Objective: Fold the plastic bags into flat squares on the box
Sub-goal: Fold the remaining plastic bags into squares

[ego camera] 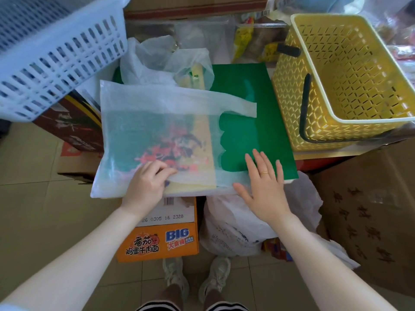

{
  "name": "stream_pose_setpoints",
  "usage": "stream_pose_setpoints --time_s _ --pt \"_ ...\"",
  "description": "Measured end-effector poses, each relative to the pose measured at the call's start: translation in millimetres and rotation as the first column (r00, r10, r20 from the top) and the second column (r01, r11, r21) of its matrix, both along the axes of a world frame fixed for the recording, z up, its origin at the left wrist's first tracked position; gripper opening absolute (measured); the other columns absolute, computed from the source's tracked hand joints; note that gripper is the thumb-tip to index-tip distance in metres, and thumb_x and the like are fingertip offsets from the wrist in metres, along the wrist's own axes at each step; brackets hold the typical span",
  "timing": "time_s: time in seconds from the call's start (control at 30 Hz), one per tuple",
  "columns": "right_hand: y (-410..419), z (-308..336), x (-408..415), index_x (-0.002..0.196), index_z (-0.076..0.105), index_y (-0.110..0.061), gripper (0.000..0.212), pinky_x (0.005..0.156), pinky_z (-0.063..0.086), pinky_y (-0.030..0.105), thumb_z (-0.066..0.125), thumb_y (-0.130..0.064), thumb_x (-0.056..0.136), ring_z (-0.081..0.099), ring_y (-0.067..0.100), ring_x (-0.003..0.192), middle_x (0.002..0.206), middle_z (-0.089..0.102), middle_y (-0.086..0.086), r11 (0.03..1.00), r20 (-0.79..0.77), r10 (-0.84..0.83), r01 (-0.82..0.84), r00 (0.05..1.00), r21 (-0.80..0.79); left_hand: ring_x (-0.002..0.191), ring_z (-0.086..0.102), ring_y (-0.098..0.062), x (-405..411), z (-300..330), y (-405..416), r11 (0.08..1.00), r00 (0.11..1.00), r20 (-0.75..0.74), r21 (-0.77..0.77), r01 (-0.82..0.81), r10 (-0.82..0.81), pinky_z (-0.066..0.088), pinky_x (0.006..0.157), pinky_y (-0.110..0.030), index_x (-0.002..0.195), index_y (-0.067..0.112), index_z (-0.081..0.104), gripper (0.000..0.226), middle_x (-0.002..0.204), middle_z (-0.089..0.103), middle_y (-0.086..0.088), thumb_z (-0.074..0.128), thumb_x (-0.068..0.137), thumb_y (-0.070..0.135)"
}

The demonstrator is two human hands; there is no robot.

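right now both of your hands are at the near edge of one translucent white plastic bag, which lies spread flat on a green-topped box. your left hand has its fingers curled and pinches the bag's near edge, lifting a little of it off the surface. your right hand is flat, fingers straight and spread, palm down on the bag's near handle strip and the green surface; one gold ring sits on a finger. the bag's two handle strips point to the right, the far one lying across the green, the near one under your right palm. printed red and dark artwork shows through the bag.

behind it, one more white plastic bag sits crumpled at the far edge of the box, not flattened. two baskets flank the work: one pale blue slotted basket at the upper left, tilted, and one yellow lattice basket with a dark handle at the right, just beside the green top. below the near edge you can see one orange instant noodle carton, one white printed bag bulging on the floor, and one brown cardboard box at the right. your two shoes stand on the tiled floor.
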State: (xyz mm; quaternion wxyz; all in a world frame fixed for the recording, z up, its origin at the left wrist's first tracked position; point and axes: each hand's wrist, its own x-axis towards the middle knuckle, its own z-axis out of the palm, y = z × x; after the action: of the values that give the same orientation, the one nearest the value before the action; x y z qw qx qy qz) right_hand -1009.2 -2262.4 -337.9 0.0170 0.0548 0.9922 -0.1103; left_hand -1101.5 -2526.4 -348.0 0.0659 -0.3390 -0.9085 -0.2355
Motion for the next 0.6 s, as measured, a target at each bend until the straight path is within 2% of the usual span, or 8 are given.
stream_pose_setpoints --time_s 0.07,0.13,0.23,0.33,0.4,0.5,0.57,0.6 --pt "-22 11 -11 0.133 0.048 -0.009 0.069 0.112 0.018 0.046 0.035 -0.058 0.087 0.039 0.029 0.132 0.142 0.044 0.013 0.993 -0.162 0.115 -0.114 0.98 0.014 0.076 0.055 -0.021 -6 8 10 0.999 0.999 0.054 0.052 -0.013 0.01 0.05 0.066 -0.032 0.098 0.0 0.066 0.036 0.082 0.059 -0.013 0.066 0.066 -0.017" --pt "-42 18 -29 0.122 0.058 -0.009 0.057 0.106 0.033 0.044 0.045 -0.051 0.086 0.052 0.028 0.12 0.129 0.057 0.011 0.975 -0.293 0.217 -0.22 0.931 0.024 0.08 0.056 -0.019 -13 17 22 0.992 0.996 0.088 0.124 -0.008 -0.003 0.05 0.07 -0.03 0.101 0.002 0.064 0.024 0.09 0.059 -0.012 0.056 0.079 0.0" --pt "-58 20 -54 0.095 0.067 -0.012 0.024 0.087 0.039 0.037 0.053 -0.029 0.086 0.064 0.028 0.091 0.098 0.068 0.006 0.964 -0.394 0.264 -0.259 0.881 0.066 0.087 0.051 -0.014 -23 25 30 0.983 0.994 0.107 0.184 -0.009 -0.011 0.041 0.078 -0.025 0.105 0.007 0.061 0.028 0.096 0.059 -0.009 0.049 0.085 0.021" --pt "-57 16 -69 0.072 0.064 -0.012 0.007 0.065 0.04 0.033 0.061 -0.013 0.079 0.06 0.028 0.069 0.075 0.064 0.004 0.985 -0.376 0.174 -0.162 0.91 0.063 0.089 0.051 -0.018 -27 18 13 0.998 0.999 0.042 0.048 0.026 -0.028 0.045 0.076 -0.031 0.105 0.009 0.059 0.031 0.095 0.061 -0.008 0.06 0.079 0.025" --pt "-51 15 -72 0.071 0.064 -0.011 0.01 0.061 0.042 0.032 0.059 -0.014 0.08 0.059 0.029 0.066 0.072 0.063 0.005 0.994 -0.355 0.11 -0.106 0.929 0.03 0.083 0.057 -0.026 -28 13 -5 0.999 0.999 0.048 -0.032 0.018 -0.017 0.051 0.07 -0.036 0.098 0.005 0.063 0.027 0.089 0.063 -0.01 0.068 0.073 0.014" --pt "-45 19 -74 0.079 0.064 -0.009 0.016 0.061 0.043 0.035 0.053 -0.02 0.082 0.059 0.033 0.069 0.076 0.063 0.008 0.998 -0.309 0.057 -0.06 0.949 0.0 0.074 0.061 -0.027 -24 14 -21 1.0 0.997 0.082 -0.012 -0.013 0.013 0.051 0.064 -0.034 0.087 0.004 0.067 0.018 0.081 0.064 -0.009 0.07 0.07 -0.003" --pt "-50 22 -77 0.095 0.067 -0.01 0.022 0.065 0.045 0.038 0.064 -0.023 0.077 0.059 0.035 0.076 0.086 0.064 0.01 0.992 -0.254 0.124 -0.13 0.959 -0.005 0.072 0.058 -0.023 -25 19 -22 0.999 0.997 0.067 0.023 -0.026 0.025 0.048 0.057 -0.029 0.081 0.007 0.067 0.008 0.078 0.063 -0.005 0.06 0.078 0.008" --pt "-55 23 -79 0.101 0.068 -0.011 0.03 0.067 0.046 0.038 0.067 -0.025 0.074 0.06 0.034 0.078 0.09 0.065 0.01 0.981 -0.229 0.192 -0.196 0.954 0.005 0.07 0.056 -0.021 -27 22 -22 0.998 0.997 0.067 0.044 -0.038 0.035 0.046 0.054 -0.028 0.079 0.009 0.066 0.015 0.078 0.062 -0.004 0.053 0.081 0.016"
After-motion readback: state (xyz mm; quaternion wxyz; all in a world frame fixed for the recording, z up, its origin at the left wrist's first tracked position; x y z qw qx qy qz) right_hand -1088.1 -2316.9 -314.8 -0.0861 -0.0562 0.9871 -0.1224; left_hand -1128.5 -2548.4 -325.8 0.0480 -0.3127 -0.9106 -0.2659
